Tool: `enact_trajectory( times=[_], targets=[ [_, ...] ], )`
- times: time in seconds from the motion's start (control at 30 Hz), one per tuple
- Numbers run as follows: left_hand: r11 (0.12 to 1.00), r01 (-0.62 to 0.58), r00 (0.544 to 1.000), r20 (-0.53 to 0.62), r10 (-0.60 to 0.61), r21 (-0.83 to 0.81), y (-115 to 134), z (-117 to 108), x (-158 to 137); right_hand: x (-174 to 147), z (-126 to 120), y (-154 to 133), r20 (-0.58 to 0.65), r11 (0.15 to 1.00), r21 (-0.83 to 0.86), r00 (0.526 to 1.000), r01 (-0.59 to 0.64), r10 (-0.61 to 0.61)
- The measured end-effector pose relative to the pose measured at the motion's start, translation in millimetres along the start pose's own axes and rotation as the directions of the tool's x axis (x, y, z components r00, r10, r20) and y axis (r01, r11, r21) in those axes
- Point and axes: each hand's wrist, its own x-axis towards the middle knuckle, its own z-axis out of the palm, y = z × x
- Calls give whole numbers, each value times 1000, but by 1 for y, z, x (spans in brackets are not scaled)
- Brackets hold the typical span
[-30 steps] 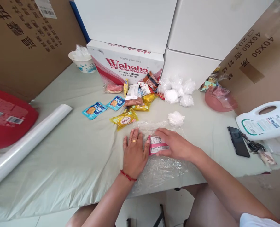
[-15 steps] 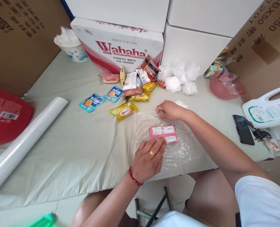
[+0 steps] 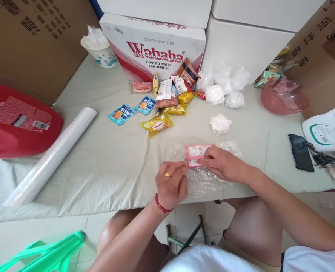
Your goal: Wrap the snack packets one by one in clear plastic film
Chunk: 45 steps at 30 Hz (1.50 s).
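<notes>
Near the front edge of the table [image 3: 105, 166], draped in a pale green cloth, I see both my hands working on a sheet of clear plastic film [image 3: 209, 179]. On that film lies a small pink snack packet [image 3: 195, 154], label side up. My right hand [image 3: 224, 166] rests flat and open, its fingertips [image 3: 205, 160] pressing the packet's right part and the film beneath. My left hand [image 3: 171, 185], wearing a gold ring and a red wrist cord, is loosely curled at the film's left edge; I cannot tell whether it actually pinches the film. Farther back sits a heap of coloured snack packets [image 3: 167, 107], beside several white wrapped bundles [image 3: 222, 90]. A roll of film [image 3: 53, 155] lies well to the left.
</notes>
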Motion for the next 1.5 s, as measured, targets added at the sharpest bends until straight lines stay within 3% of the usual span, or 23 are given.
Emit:
enact_trajectory(
  times=[0.07,0.13,0.23,0.33,0.43,0.5,0.6,0.63,0.67,0.73,0.77,0.83,0.87,0.93,1.0,1.1,1.3,1.5],
  targets=[
    [979,195,976,-107,-187,66,-6,-10,6,-5,7,1,16,998,28,999,49,-50],
    [922,372,925,-129,-357,111,-16,-14,15,-7,10,4,7,996,32,997,81,-81],
    [877,476,878,75,-472,-57,-33,-11,29,-7,13,6,10,998,34,999,44,-45],
    [832,529,828,311,-466,-164,-45,-12,39,-9,17,6,6,998,65,1000,-11,11],
    [869,461,797,515,-316,-179,-57,-33,40,-11,22,5,-44,991,120,997,-53,58],
    [900,412,780,567,-265,-146,-70,-56,36,-12,26,6,-70,985,160,994,-72,84],
    [941,335,709,646,-281,41,-87,-86,30,-13,32,7,-113,979,192,989,-68,91],
    [944,307,739,594,-318,122,-89,-91,29,-13,34,8,-140,980,194,987,-54,82],
    [933,305,797,484,-361,193,-87,-93,30,-13,37,9,-175,980,195,982,-30,64],
    [908,351,899,191,-395,228,-72,-85,36,-13,40,10,-246,980,198,969,22,28],
    [928,326,934,87,-345,178,-61,-76,40,-13,41,10,-266,979,198,964,37,17],
    [985,140,983,107,-151,99,-37,-52,46,-12,41,9,-275,980,197,961,42,14],
    [995,30,987,151,-44,99,-25,-38,46,-12,40,8,-269,979,198,963,36,19],
    [984,-102,946,320,51,146,-9,-11,43,-11,38,6,-261,978,206,965,18,37],
    [970,-97,897,442,-12,223,-1,9,37,-9,37,6,-282,978,207,958,4,55],
    [948,-83,877,475,-77,307,-1,25,27,-7,39,7,-332,982,186,940,-13,75],
    [941,-139,889,458,-19,308,-2,24,24,-36,37,-1,-390,986,162,916,-31,93],
    [976,-45,869,490,-66,213,-8,16,21,-95,43,-14,-228,981,136,959,-140,169]
  ],
)
